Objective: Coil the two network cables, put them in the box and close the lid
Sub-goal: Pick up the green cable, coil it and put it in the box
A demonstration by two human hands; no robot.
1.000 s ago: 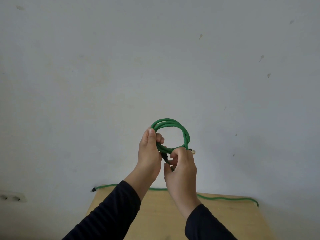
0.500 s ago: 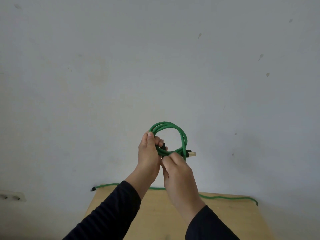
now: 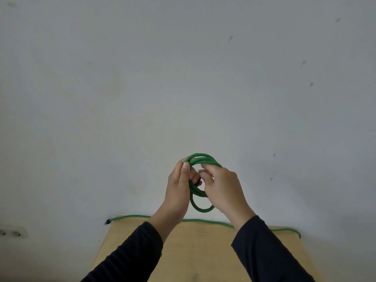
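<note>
The left hand [image 3: 179, 184] still grips the green coil [image 3: 200, 159] above the worktop [image 3: 203, 251]. The right hand [image 3: 221, 186] has shifted up, fingers pinching the cable end through it, likely securing it. The second cable [image 3: 132, 216] lies behind the worktop.

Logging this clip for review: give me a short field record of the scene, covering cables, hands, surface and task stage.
coiled cable: green coil held up in front of the wall, in several loops
left hand: grips the coil's left side
right hand: holds the coil's right side, fingers curled at its centre
second cable: green, lying uncoiled along the table's far edge
table: light wood, below the hands
box: not in view
stage: first cable coiled in hand; second not yet coiled
</note>
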